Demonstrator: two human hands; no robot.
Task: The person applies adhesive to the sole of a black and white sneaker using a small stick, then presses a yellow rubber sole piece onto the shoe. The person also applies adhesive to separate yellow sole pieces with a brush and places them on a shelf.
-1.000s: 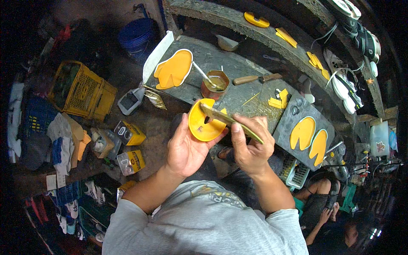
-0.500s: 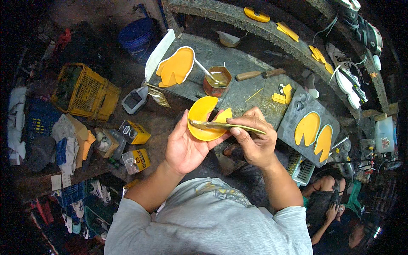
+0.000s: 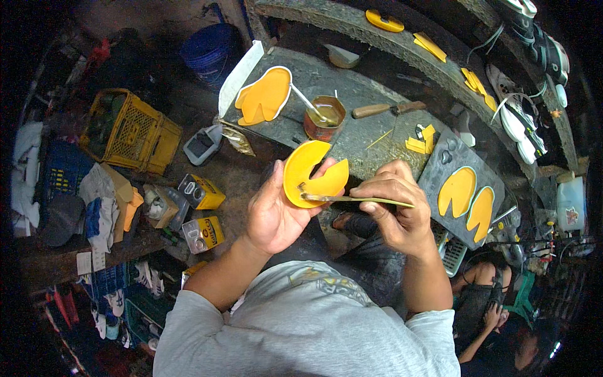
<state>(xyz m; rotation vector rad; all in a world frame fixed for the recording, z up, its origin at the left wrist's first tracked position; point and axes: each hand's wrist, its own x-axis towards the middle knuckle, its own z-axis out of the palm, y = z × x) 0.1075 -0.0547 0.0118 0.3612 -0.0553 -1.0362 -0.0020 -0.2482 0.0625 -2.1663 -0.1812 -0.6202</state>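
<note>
My left hand (image 3: 269, 213) is closed around a yellow sheet piece (image 3: 298, 168) with a V-shaped notch, cupping it in front of my chest. A slim brush (image 3: 352, 199) is pinched between the thumb and fingers of my right hand (image 3: 399, 210). Its bristles touch the piece's surface near the inner end of the notch. Just beyond on the bench, an open reddish tin (image 3: 319, 133) holds amber liquid, and a pale stick leans in it. Left of the tin, another notched yellow piece (image 3: 264, 94) lies on a white-edged shape.
On the bench lie a wooden-handled tool (image 3: 372, 111) and yellow scraps (image 3: 422, 141). Two notched yellow pieces rest on a dark board (image 3: 433, 169) at right. Yellow tins (image 3: 202, 191) and a yellow crate (image 3: 129, 132) stand left. A person (image 3: 480, 292) sits at lower right.
The brush has swung lower across the yellow piece, and my right hand has shifted right and slightly down. My left hand still holds the piece, now turned a little.
</note>
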